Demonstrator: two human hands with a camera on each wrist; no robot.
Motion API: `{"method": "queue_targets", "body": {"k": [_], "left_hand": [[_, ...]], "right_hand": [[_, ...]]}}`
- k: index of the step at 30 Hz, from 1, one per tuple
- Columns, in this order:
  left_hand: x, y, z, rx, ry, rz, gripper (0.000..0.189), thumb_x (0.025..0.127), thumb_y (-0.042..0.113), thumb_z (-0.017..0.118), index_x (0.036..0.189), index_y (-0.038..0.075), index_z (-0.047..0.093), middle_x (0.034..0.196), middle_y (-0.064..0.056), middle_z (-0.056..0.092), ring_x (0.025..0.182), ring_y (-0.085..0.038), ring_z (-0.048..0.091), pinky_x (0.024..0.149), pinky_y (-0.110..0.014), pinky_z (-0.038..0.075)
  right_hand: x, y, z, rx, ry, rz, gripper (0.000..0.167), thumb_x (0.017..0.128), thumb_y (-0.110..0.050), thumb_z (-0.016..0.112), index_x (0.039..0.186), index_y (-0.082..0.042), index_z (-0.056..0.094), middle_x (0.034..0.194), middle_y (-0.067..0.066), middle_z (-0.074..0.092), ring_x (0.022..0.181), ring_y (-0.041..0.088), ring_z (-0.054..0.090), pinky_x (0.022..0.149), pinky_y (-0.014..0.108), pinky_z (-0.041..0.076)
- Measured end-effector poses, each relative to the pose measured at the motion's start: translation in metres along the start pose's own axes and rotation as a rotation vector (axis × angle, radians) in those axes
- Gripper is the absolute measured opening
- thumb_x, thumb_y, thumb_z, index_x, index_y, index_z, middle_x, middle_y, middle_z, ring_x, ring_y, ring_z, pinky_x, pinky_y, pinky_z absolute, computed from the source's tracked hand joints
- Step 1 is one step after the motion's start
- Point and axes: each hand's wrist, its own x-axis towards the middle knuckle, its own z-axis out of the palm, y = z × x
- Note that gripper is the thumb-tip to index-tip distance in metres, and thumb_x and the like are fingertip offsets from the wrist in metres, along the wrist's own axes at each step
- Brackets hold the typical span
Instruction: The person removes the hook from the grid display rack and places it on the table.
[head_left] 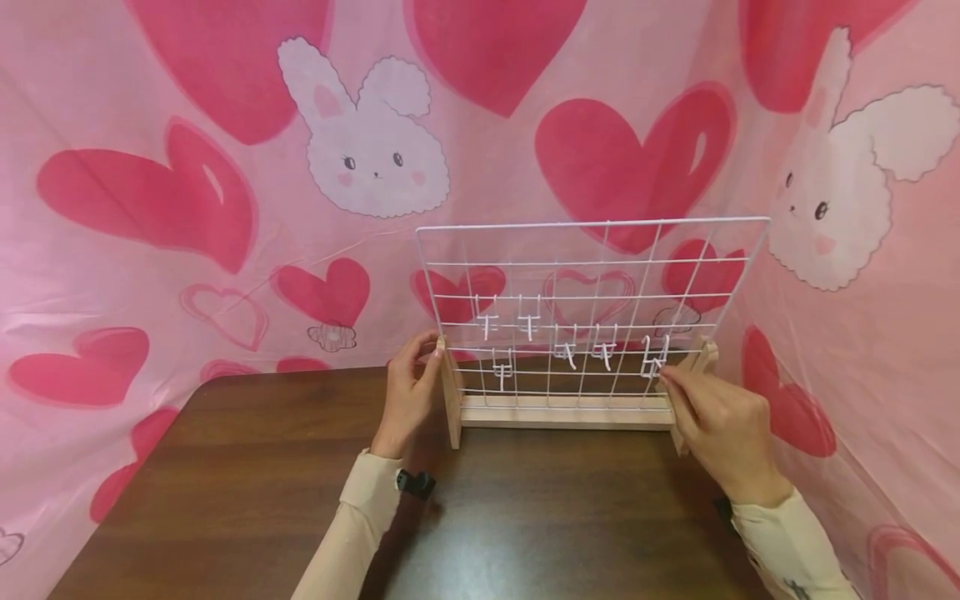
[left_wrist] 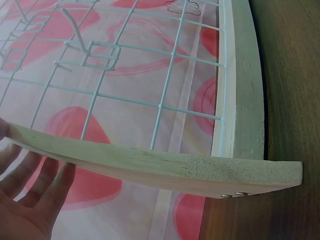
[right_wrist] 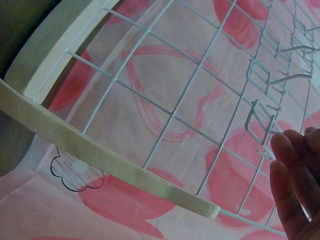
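A white wire grid rack (head_left: 592, 223) leans back in a light wooden stand (head_left: 566, 414) on the table. My left hand (head_left: 408, 387) grips the stand's left upright (left_wrist: 130, 156), thumb on its front edge and fingers behind it. At the right of the grid, my right hand (head_left: 727, 425) pinches a white wire hook (head_left: 655, 360) by its prong, with the thumb and fingertips covering the prong's end. The hook's frame lies against the grid wires near the right upright (right_wrist: 120, 159). Several similar hooks (head_left: 502, 369) hang on the grid between my hands.
The dark brown wooden table (head_left: 525, 508) extends in front of the rack and to its left. Behind and on both sides hangs a pink cloth (head_left: 495, 167) with red hearts and white rabbits, close to the rack's back.
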Motion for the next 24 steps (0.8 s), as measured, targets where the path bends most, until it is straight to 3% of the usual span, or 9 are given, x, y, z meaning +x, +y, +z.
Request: {"method": "queue_targets", "body": {"k": [5, 10, 18, 24], "left_hand": [[0.0, 0.0, 0.0, 0.009, 0.01, 0.0, 0.028, 0.104, 0.011, 0.062, 0.131, 0.004, 0.067, 0.123, -0.024, 0.073, 0.11, -0.033, 0.073, 0.083, -0.021, 0.056], [0.001, 0.0, 0.001, 0.013, 0.006, 0.002, 0.028, 0.104, 0.011, 0.063, 0.13, 0.003, 0.067, 0.122, -0.019, 0.074, 0.11, -0.031, 0.073, 0.086, -0.031, 0.06], [0.0, -0.001, 0.001, 0.018, 0.004, 0.011, 0.03, 0.104, 0.012, 0.062, 0.131, 0.0, 0.066, 0.123, -0.016, 0.074, 0.114, -0.032, 0.072, 0.084, -0.02, 0.056], [0.0, -0.001, 0.001, 0.025, 0.002, 0.012, 0.031, 0.104, 0.012, 0.062, 0.131, -0.001, 0.065, 0.123, -0.016, 0.074, 0.114, -0.031, 0.072, 0.086, -0.02, 0.056]], "right_hand": [[-0.003, 0.002, 0.001, -0.008, -0.036, -0.005, 0.058, 0.11, -0.044, 0.045, 0.099, 0.002, 0.078, 0.08, 0.018, 0.078, 0.061, 0.031, 0.072, 0.055, 0.046, 0.055], [-0.009, 0.003, 0.005, 0.003, -0.023, -0.022, 0.057, 0.11, -0.044, 0.045, 0.098, 0.0, 0.079, 0.082, 0.017, 0.079, 0.061, 0.031, 0.073, 0.056, 0.047, 0.055], [-0.014, 0.001, 0.008, -0.013, -0.059, -0.048, 0.055, 0.111, -0.043, 0.044, 0.098, -0.002, 0.079, 0.084, 0.015, 0.08, 0.064, 0.03, 0.074, 0.057, 0.047, 0.056], [-0.018, -0.001, 0.009, -0.026, -0.109, -0.049, 0.058, 0.112, -0.044, 0.041, 0.095, -0.002, 0.077, 0.079, 0.014, 0.078, 0.061, 0.028, 0.072, 0.054, 0.045, 0.055]]}}
